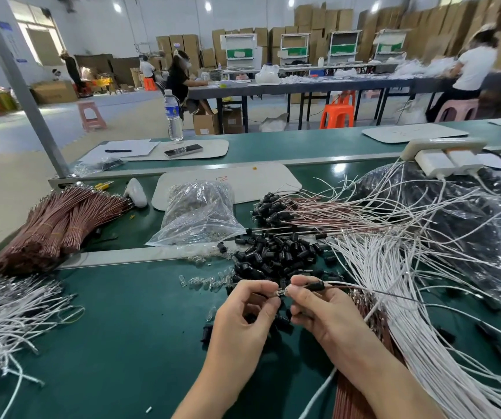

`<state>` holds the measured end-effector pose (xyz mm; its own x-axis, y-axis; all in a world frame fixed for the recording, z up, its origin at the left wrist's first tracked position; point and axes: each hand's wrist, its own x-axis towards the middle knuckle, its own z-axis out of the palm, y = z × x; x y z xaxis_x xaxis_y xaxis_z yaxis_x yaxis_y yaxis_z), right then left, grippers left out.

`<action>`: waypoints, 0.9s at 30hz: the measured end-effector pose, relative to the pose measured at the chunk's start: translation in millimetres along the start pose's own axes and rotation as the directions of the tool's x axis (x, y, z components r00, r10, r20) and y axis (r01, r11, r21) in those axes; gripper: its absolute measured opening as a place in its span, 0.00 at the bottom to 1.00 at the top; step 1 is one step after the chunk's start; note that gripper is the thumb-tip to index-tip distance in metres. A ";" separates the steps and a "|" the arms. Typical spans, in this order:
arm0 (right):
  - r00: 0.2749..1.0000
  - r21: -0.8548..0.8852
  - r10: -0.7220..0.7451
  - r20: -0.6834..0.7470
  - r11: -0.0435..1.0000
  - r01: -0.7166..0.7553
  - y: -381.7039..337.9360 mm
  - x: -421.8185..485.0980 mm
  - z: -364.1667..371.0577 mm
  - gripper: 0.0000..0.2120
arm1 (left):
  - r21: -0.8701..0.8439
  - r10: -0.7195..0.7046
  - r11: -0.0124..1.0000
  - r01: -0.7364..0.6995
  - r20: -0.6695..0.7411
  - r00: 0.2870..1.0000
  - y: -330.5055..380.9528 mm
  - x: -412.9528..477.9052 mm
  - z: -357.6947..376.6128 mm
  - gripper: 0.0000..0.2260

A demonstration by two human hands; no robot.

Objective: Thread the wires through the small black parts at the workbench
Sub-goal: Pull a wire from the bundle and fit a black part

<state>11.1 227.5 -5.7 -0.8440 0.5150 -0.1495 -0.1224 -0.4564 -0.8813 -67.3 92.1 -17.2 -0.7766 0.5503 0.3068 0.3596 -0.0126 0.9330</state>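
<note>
My left hand [244, 316] pinches a small clear glass bulb [281, 292] between thumb and forefinger. Touching it from the right, my right hand [318, 309] pinches the wire ends beside a small black part [314, 286] that sits on a white wire and a thin dark wire running off to the right. Just beyond both hands lies a pile of loose black parts [273, 255]. White wires [394, 297] fan out at the right. Finished wires with black parts on their ends [270, 207] lie farther back.
Loose clear bulbs [203, 281] lie left of the hands. A plastic bag [197, 213] sits behind them. Brown wire bundles [61, 222] and white wires [7, 313] fill the left side. A power strip [442, 149] and a water bottle [173, 116] stand at the back.
</note>
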 end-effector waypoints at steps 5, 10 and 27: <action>1.000 0.009 0.011 -0.015 1.000 -0.011 0.4 -0.7 0.5 0.15 | 0.001 0.014 1.000 -0.014 0.014 1.000 -3.1 -1.0 0.5 0.14; 1.000 0.020 0.018 -0.018 1.000 -0.018 -1.1 -1.3 0.6 0.10 | 0.008 0.041 0.999 -0.042 0.017 0.999 -1.7 -0.3 1.2 0.15; 1.000 0.020 -0.013 -0.008 1.000 0.013 -1.6 -2.6 -0.3 0.09 | 0.051 0.009 0.999 -0.011 0.035 0.999 -1.3 -0.4 -2.7 0.14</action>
<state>13.6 227.1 -4.0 -0.8381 0.5268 -0.1416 -0.1438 -0.4637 -0.8742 -68.9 89.6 -18.0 -0.7548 0.5790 0.3082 0.3934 0.0238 0.9190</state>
